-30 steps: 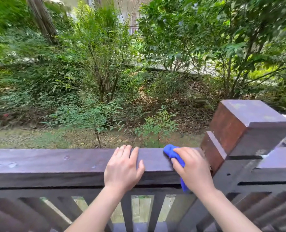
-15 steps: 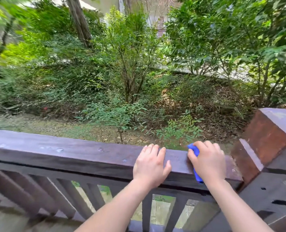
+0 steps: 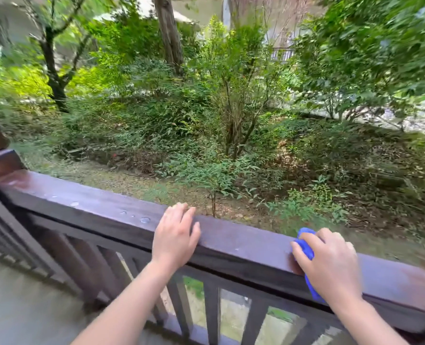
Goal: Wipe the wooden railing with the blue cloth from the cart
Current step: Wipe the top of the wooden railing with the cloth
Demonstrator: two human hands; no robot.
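While flat on railing (image 3: 243, 247), both hands.

Dark stained wooden railing (image 3: 243, 241) with faint sheen, soft crumpled blue cloth (image 3: 306, 247)

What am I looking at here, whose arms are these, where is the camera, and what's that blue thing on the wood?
There is no machine here. The camera sits on a person's head and looks forward and down, so the two bare arms reaching in from the bottom are that person's own. The dark beam across the picture is a wooden railing on a deck, with slats below it and a garden of shrubs and trees beyond. The left hand lies flat on top of the rail with nothing in it. The right hand presses a bunched blue cloth against the rail to wipe it. A few pale spots show on the rail further left.
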